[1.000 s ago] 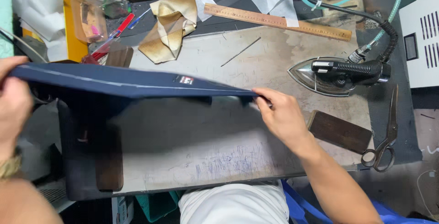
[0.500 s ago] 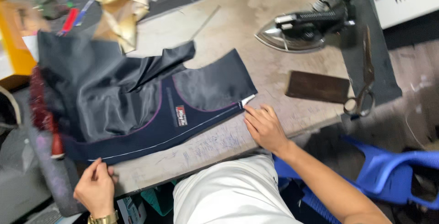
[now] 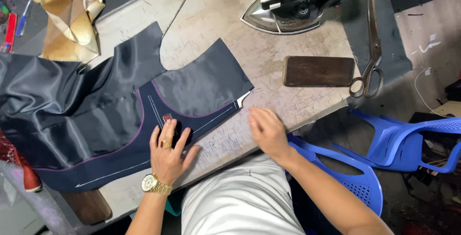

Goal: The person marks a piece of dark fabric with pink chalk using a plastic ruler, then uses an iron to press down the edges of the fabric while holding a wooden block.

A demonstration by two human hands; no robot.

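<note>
Since half a second ago the left hand has come up from the panel's lower edge and now presses flat, fingers spread, on the navy jacket panel. At three o'clock the right hand lies open on the worn table, apparently holding nothing. Smoothing goes best outward from the label. Farther, at one o'clock, sit a wooden block, scissors and an iron.

A dark navy garment panel with shiny lining lies spread flat on the worktable.
</note>
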